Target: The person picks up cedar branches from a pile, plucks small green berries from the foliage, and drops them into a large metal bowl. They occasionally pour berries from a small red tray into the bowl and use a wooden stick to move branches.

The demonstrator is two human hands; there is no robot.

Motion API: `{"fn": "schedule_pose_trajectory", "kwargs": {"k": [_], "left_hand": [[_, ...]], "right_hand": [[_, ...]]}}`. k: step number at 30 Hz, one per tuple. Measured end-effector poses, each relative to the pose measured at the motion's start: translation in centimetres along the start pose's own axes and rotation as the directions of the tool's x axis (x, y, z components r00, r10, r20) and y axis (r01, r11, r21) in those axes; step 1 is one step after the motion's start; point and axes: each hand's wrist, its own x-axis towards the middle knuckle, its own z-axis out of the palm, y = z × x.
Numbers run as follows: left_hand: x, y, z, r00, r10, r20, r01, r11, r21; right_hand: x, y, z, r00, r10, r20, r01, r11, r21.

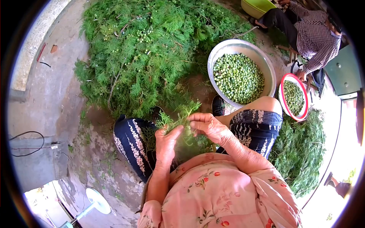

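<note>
Above my lap, my left hand (166, 146) is closed on a green evergreen sprig (164, 121) with feathery, scale-like leaves. Close beside it, my right hand (210, 127) pinches at the same sprig near a small green seed cone; the exact point between the fingertips is partly hidden. Just ahead and to the right of my knee stands a large metal basin (270, 70), holding many round green cones (238, 78). A big heap of cut evergreen branches (140, 57) spreads out in front of me.
A red-rimmed white basin (305, 97) with smaller green pieces stands at the right, beside a seated person in a checked shirt (315, 36). A yellow-green tub (256, 7) lies beyond. More branches (300, 152) are piled at my right; a white fan (99, 201) is behind left.
</note>
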Motion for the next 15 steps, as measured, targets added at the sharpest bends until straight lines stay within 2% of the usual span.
{"fn": "schedule_pose_trajectory", "kwargs": {"k": [4,7,10,13,15], "left_hand": [[0.0,0.3,0.0,0.998,-0.047,-0.035,0.047,0.999,-0.001],[0.2,0.0,-0.2,0.999,-0.036,-0.032,0.035,0.999,-0.02],[0.3,-0.2,-0.1,1.0,-0.014,-0.024,0.014,1.0,-0.006],[0.1,0.1,0.3,0.999,-0.032,-0.005,0.032,0.999,-0.017],[0.1,0.0,0.2,0.999,-0.051,-0.003,0.051,0.998,-0.027]], "right_hand": [[-0.1,0.6,0.3,0.997,-0.066,-0.033,0.065,0.998,-0.017],[-0.6,0.4,1.2,0.98,-0.192,-0.044,0.195,0.978,0.072],[-0.7,0.1,1.3,0.974,-0.226,0.004,0.226,0.974,0.032],[-1.2,-0.6,2.0,0.975,-0.217,-0.048,0.211,0.972,-0.099],[-0.6,0.2,1.6,0.969,-0.247,-0.016,0.24,0.954,-0.179]]}}
